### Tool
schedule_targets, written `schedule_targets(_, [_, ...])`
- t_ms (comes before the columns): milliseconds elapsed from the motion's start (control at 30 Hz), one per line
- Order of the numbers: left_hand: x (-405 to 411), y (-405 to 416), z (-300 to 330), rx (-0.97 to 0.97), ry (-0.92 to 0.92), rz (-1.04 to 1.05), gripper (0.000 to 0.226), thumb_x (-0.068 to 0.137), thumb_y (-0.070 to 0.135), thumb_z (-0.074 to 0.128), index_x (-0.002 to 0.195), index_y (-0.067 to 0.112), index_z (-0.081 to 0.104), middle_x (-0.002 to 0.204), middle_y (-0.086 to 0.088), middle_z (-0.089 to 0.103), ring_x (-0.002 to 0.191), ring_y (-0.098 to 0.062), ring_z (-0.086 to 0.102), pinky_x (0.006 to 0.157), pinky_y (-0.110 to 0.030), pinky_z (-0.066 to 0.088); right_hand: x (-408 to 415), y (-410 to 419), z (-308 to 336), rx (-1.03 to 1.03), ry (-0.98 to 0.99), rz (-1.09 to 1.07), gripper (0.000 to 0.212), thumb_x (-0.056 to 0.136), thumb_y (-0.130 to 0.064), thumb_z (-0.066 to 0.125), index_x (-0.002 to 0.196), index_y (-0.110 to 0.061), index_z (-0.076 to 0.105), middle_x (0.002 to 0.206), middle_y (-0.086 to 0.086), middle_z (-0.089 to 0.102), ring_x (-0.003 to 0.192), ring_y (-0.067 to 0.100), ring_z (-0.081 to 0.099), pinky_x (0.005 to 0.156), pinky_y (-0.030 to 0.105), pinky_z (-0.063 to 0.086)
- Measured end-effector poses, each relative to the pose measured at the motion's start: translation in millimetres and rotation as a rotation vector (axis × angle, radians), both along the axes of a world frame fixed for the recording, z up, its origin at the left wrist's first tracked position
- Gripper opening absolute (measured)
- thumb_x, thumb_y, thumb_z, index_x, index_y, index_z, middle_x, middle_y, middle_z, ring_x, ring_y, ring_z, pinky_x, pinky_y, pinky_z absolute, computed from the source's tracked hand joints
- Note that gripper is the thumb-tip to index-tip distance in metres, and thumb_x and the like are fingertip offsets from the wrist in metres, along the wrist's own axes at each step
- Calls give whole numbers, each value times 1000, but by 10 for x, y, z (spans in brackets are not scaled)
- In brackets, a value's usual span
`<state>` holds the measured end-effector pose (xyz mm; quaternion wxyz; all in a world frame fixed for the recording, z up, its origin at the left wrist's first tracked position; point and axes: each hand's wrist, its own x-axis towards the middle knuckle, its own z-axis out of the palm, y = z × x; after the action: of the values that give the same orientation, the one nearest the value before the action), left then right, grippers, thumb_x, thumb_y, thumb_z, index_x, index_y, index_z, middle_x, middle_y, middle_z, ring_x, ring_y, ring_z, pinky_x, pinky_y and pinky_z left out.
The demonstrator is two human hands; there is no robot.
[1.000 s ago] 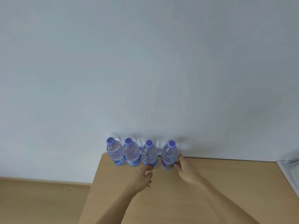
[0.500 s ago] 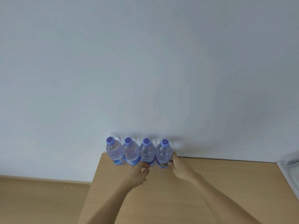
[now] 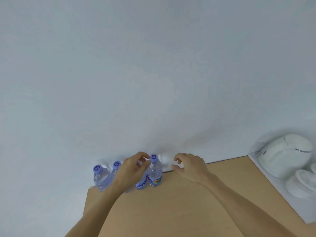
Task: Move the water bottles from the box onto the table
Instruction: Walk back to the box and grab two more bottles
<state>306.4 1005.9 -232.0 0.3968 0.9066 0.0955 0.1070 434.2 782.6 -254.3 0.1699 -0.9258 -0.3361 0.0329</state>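
- Four water bottles stand upright in a row along the back edge of the worktop, against the pale wall; neighbours look touching, though the left hand hides part of the row
- Left hand hovers in front of the third bottle, fingers loosely curled; whether its grip pinches anything I cannot tell
- Right hand sits just right of the end bottle, apart from it; grip loose and holding nothing
- No box in view; so I judge four bottles delivered, and how many are left cannot be told from here
- Purple caps carry a swirl mark like a "6" or "G"; the blue label shows part of a white word, not fully legible; the end label is multicoloured
- White foam-like packing lies at the far right
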Motion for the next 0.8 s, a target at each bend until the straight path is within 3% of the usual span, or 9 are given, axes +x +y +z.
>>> schedule_targets(200, [388, -258, 707, 89, -220, -248, 16, 90, 41, 57, 106, 41, 58, 100, 27, 61, 85, -3, 61, 70, -27, 52, -231, -626, 563, 56, -181, -169, 38, 91, -59, 47, 118, -34, 54, 109, -19, 59, 100, 8, 52, 85, 29, 34])
schedule_targets(367, [647, -858, 1171, 204, -394, -482, 20, 91, 40, 58, 111, 39, 56, 103, 24, 57, 87, -3, 58, 71, -28, 52, -576, -1348, 1038, 58, -284, -350, 36, 91, -56, 49, 118, -33, 55, 112, -18, 59, 104, 9, 52, 90, 31, 35])
schedule_targets(533, [766, -1738, 1609, 215, -537, -670, 22, 92, 44, 55, 114, 39, 54, 106, 24, 55, 92, -1, 55, 75, -26, 49, -999, -2183, 1439, 24, -370, -533, 35, 91, -56, 48, 116, -33, 54, 111, -19, 58, 103, 11, 50, 86, 30, 32])
schedule_targets(800, [630, -3639, 2165, 164, -649, -908, 20, 92, 40, 57, 111, 42, 52, 103, 25, 56, 87, -1, 58, 72, -34, 53, -1811, -3767, 1892, -32, -439, -787, 38, 92, -57, 45, 121, -33, 52, 115, -18, 56, 104, 10, 51, 91, 30, 37])
